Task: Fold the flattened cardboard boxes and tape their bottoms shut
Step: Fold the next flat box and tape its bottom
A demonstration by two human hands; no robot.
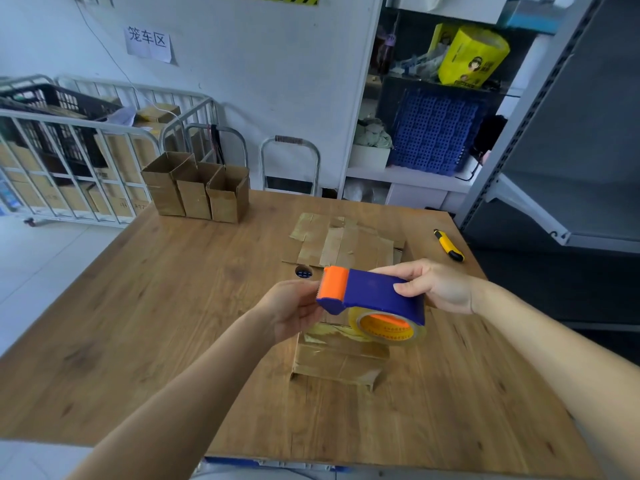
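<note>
Wooden table (pixel 138 341); tape-patched cardboard box (pixel 339 362).

My wooden desk (pixel 156 341) carries three open boxes (pixel 195 192) side by side at its far left corner, flattened cardboard (pixel 346 244) past the middle, a yellow utility knife (pixel 449 245) far right, and one taped box (pixel 337 362) nearest me.

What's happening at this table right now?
A person is taping boxes. The right hand grips a blue and orange tape dispenser above a cardboard box that sits on the wooden table with tape across its upturned face. The left hand is at the dispenser's orange cutter end; its fingertips are hidden. Flattened cardboard lies further back, three folded boxes stand at the far left corner, and a yellow utility knife lies to the right.
</note>
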